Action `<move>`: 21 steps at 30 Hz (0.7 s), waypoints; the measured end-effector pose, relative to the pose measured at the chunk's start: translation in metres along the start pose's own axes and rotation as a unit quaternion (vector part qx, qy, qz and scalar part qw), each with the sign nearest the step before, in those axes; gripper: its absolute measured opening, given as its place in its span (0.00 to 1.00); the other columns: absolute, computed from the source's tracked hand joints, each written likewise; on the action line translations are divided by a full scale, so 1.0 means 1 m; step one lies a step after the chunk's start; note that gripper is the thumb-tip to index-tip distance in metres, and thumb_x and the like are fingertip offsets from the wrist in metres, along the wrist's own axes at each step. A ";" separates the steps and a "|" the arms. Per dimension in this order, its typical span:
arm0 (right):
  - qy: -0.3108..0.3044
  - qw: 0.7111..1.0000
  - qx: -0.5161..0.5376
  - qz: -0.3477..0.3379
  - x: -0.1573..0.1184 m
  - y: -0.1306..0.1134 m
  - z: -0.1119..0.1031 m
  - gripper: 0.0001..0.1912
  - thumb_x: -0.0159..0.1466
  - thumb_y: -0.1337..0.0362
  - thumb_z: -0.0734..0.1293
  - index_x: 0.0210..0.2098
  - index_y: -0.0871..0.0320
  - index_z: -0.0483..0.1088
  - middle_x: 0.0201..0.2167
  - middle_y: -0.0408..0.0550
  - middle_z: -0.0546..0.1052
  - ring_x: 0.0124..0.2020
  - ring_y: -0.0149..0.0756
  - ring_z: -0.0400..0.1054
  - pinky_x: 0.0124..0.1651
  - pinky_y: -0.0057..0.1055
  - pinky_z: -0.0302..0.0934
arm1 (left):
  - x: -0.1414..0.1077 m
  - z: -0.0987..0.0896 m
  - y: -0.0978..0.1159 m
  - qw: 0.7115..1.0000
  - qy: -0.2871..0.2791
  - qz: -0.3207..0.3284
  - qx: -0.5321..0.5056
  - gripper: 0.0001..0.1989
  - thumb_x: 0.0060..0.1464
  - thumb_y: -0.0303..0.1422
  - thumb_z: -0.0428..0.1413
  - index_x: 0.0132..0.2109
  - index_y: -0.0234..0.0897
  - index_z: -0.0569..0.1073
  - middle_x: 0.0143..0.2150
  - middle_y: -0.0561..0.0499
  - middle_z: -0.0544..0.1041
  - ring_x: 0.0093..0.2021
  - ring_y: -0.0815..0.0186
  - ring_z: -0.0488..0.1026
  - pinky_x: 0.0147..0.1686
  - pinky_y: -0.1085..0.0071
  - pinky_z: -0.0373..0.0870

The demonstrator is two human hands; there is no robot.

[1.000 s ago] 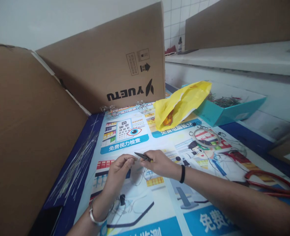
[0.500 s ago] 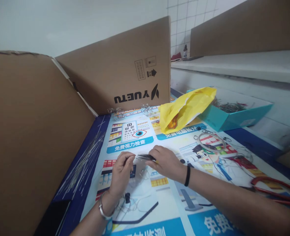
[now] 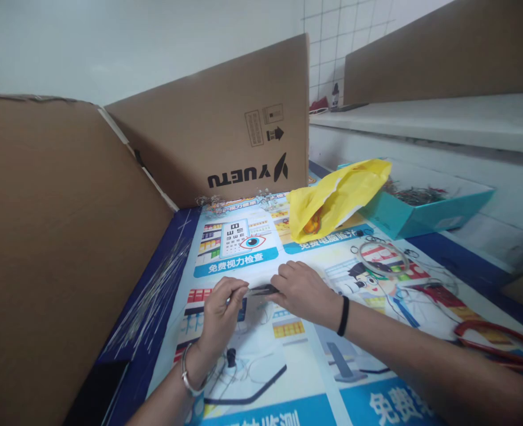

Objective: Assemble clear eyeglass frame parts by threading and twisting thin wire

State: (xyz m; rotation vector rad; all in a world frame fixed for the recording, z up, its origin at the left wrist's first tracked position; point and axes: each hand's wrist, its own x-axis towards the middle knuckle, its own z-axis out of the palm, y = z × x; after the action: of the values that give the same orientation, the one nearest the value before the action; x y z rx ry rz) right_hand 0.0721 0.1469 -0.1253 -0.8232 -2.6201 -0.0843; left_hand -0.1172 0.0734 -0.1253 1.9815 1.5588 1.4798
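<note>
Slim dark metal tool (image 3: pixel 264 290), gripped by curled fingers of your right hand (image 3: pixel 303 296), has moved closer to your left hand (image 3: pixel 220 305) — fingertips pinched together, on what I cannot tell — so both seem working at one spot.

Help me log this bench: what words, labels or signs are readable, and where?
"YUETU", inverted: cardboard panel
Arrow: panel
"免费视力检查": printed sheet
"免费电脑验…": sheet
"免费…": sheet
"E": sheet's chart
Other print, teal box label: blurred, small or cropped.
</note>
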 end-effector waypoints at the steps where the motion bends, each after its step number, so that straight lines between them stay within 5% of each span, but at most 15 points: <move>1: 0.001 1.000 0.000 -0.001 0.000 0.000 0.001 0.16 0.61 0.52 0.62 0.33 0.59 0.69 0.31 0.49 0.69 0.35 0.39 0.60 0.36 0.33 0.49 | 0.000 0.000 0.001 1.000 -0.001 0.008 0.003 0.04 0.55 0.29 0.52 0.35 0.37 0.72 0.27 0.53 0.71 0.29 0.68 0.68 0.30 0.71 0.64; 21: -0.031 0.996 0.087 -0.014 0.000 0.005 0.003 0.22 0.64 0.48 0.55 0.32 0.58 0.69 0.28 0.46 0.73 0.32 0.34 0.65 0.32 0.29 0.51 | 0.004 -0.006 0.000 0.999 -0.043 0.029 -0.011 0.06 0.55 0.29 0.52 0.35 0.38 0.73 0.29 0.51 0.73 0.31 0.66 0.70 0.29 0.71 0.66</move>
State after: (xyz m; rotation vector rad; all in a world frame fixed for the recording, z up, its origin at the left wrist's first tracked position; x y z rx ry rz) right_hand 0.0740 0.1512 -0.1281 -0.7404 -2.6509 0.1609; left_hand -0.1224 0.0742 -0.1205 2.0654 1.4558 1.4069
